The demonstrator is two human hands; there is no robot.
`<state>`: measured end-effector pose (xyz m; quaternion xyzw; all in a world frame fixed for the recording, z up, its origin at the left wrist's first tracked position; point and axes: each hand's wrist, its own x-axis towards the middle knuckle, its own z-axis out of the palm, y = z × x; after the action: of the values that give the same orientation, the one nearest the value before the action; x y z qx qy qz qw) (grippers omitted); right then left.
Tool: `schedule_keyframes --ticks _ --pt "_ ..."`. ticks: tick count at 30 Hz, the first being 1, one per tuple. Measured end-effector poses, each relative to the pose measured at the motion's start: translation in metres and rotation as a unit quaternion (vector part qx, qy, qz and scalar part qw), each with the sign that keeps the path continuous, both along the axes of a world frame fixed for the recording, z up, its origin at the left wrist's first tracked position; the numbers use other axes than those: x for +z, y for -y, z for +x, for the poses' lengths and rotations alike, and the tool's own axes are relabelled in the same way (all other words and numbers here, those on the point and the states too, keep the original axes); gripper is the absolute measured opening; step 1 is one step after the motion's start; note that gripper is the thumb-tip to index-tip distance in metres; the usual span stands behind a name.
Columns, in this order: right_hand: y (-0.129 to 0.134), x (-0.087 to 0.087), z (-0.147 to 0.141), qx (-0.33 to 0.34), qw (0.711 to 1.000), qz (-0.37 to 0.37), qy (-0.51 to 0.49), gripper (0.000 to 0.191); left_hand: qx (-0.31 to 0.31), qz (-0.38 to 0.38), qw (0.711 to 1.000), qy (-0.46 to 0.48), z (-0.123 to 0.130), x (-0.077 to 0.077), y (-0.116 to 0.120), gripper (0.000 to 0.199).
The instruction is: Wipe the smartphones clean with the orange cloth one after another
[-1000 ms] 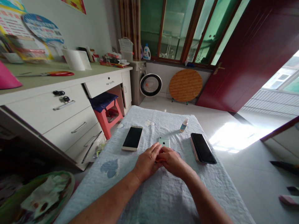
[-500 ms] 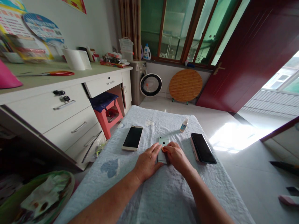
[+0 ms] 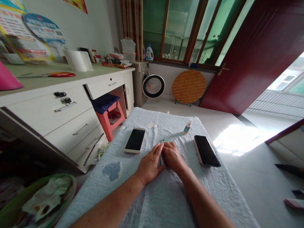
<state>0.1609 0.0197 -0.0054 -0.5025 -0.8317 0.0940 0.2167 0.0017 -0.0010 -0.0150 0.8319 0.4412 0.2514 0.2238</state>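
Observation:
A silver smartphone (image 3: 162, 160) lies back up on the cloth-covered table, mostly hidden beneath both hands. Along its left side, my left hand (image 3: 149, 163) is closed, fingers and thumb bracing its edge. My right hand (image 3: 173, 155) presses across the phone's upper back with its fingers curled. The small orange cloth pinched there half a second ago is now covered by those fingers. A gold-edged phone (image 3: 135, 141) lies screen up to the left. On the right is a dark phone (image 3: 207, 151) on a pinkish case or cover. Behind the hands stands a small spray bottle (image 3: 187, 127).
A pale blue quilted cloth (image 3: 154, 196) covers the table. Left are a white drawer desk (image 3: 71, 104), a red stool (image 3: 108, 123) and a filled green basket (image 3: 71, 183). A washing machine (image 3: 140, 85) with its door open and a round wooden board (image 3: 189, 86) stand behind.
My right hand has slid up and left over the phone, covering its logo and the orange cloth. My left hand stays at the phone's left side.

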Motion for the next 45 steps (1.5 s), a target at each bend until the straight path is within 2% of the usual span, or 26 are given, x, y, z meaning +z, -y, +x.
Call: schedule_keyframes --ticks 9,14,18,23,27,30,35,37,45 --pt "0.019 0.015 0.003 0.044 0.996 -0.080 -0.019 0.022 -0.009 0.002 1.000 0.003 0.000 -0.003 -0.001 0.085" --pt "0.026 0.018 0.008 0.034 0.992 -0.125 -0.016 0.018 -0.014 -0.001 1.000 -0.020 0.000 0.002 0.000 0.080" --pt "0.022 0.018 0.015 -0.002 0.995 -0.098 -0.014 0.021 -0.012 -0.012 0.999 -0.041 0.000 0.006 0.001 0.074" --pt "0.016 0.014 0.027 -0.072 0.995 -0.063 0.019 0.025 -0.006 -0.034 0.998 -0.052 0.000 0.011 0.001 0.076" --pt "0.016 0.012 0.028 -0.100 0.993 -0.050 0.030 0.023 -0.010 -0.033 0.998 -0.056 0.000 0.013 0.001 0.075" --pt "0.018 0.015 0.024 -0.087 0.994 -0.055 0.018 0.022 -0.010 -0.034 0.998 -0.060 0.000 0.013 0.001 0.074" --pt "0.022 0.023 0.020 0.003 0.994 -0.102 -0.027 0.021 -0.008 -0.028 0.997 -0.065 -0.001 0.010 0.001 0.073" --pt "0.023 0.023 0.020 0.018 0.993 -0.108 -0.037 0.021 -0.008 -0.025 0.997 -0.067 -0.001 0.010 0.001 0.073" --pt "0.009 0.010 0.018 -0.061 0.997 -0.045 -0.033 0.022 -0.007 -0.031 0.998 -0.059 -0.001 0.010 0.001 0.074"
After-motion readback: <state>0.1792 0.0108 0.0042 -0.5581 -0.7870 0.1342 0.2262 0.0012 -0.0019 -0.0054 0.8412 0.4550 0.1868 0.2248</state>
